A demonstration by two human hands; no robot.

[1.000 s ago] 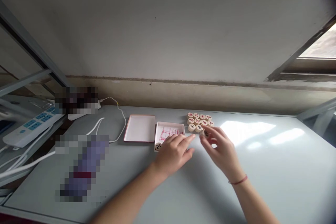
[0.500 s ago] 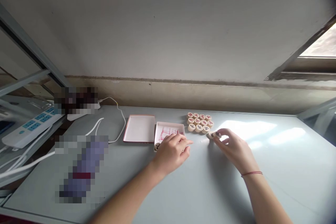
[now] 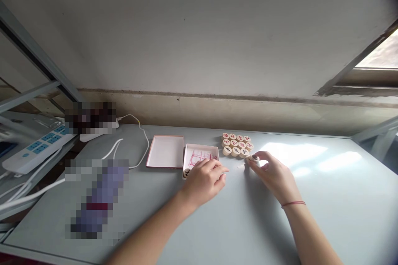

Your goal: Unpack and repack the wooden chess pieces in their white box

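Note:
My right hand (image 3: 273, 174) pinches a round wooden xiangqi piece (image 3: 254, 158) between thumb and fingers, at the front right corner of the block of pieces (image 3: 235, 143). Those pieces stand in tidy rows, the back ones with red characters and some front ones with dark characters. My left hand (image 3: 203, 180) hovers over or rests on the near side of a small white box (image 3: 216, 149), its fingers apart and loosely bent. One dark-marked piece (image 3: 186, 173) shows in the box's near left corner. My hand hides the rest of that side.
The shallow box lid (image 3: 164, 152) lies left of the box. Further left are a blurred purple item (image 3: 105, 194), white cables (image 3: 146, 140) and a power strip (image 3: 39, 149). A wall (image 3: 199, 109) bounds the grey table (image 3: 242, 232) at the back.
My right hand has shifted slightly left and down with the piece, closer to the front row. The left hand has stayed nearly still over the box.

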